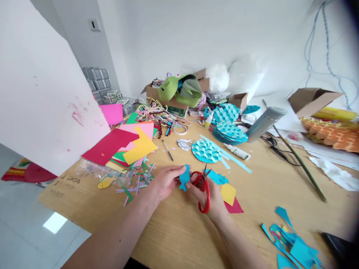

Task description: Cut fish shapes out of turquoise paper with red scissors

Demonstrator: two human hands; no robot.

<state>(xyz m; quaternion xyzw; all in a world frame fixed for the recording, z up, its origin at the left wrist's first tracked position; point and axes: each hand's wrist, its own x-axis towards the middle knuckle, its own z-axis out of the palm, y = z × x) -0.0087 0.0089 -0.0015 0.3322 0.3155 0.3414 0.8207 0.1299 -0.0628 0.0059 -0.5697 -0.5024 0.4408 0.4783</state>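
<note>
A small blue paper cutout [184, 177] is pinched in my left hand [167, 180] above the near middle of the table. Red-handled scissors [206, 196] hang on my right hand [209, 198], their blades pointing away from me and slightly parted. My right thumb and finger also touch the lower edge of the blue cutout. Just beyond the right hand lies another blue paper piece [217, 177], with a yellow paper square [228, 194] and a red paper piece [235, 205] beside the wrist.
Coloured paper sheets [112, 145] and thin paper strips [137, 185] lie to the left. A pen [168, 150], a turquoise scalloped disc [206, 151] and a glue tube [238, 152] are farther back. Blue scraps [297, 243] lie front right; a grey cylinder [265, 124] and stick [300, 164] stand beyond.
</note>
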